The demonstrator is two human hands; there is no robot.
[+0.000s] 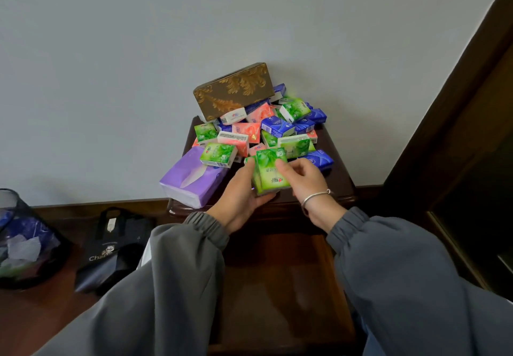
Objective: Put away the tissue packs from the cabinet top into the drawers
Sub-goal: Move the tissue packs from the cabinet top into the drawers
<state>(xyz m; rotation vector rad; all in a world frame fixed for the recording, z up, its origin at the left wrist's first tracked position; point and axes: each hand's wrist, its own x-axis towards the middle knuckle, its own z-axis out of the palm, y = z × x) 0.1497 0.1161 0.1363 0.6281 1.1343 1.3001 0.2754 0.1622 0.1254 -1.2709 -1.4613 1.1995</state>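
Overhead, looking down: a small dark wooden cabinet (pixel 340 181) with a glossy top and rounded edge stands against a plain pale grey wall (pixel 111 64). Dark wood skirting runs along the wall's foot; a dark wooden frame (pixel 458 106) rises on the right.

Drawer (pixel 277 286): one, pulled open below the cabinet top, reddish-brown wood inside, nothing seen in it.

Tissue packs (pixel 266 131): a loose heap of small, shiny, plastic-wrapped rectangular packs covering most of the cabinet top. About seven green, about six blue, about five pink or coral, one white; overlap makes the count uncertain.

Green pack (pixel 270 171): at the front edge of the cabinet top, above the drawer. Left hand (pixel 241 197) cups it from beneath and the side; right hand (pixel 302 181) pinches its upper right corner with the fingertips. Both hands are closed on this pack.

Tissue box (pixel 234 90): one, brown card with a gold leaf pattern, tilted against the wall behind the heap.

Purple soft pack (pixel 191 181): one, large, overhanging the cabinet's left edge.

Sleeves: two, grey, elastic cuffs. Bracelet (pixel 315 197): one, silvery, on the right wrist.

Floor, left: one black tote bag (pixel 111 247) with white lettering; one dark mesh waste bin (pixel 25 244) holding crumpled paper.
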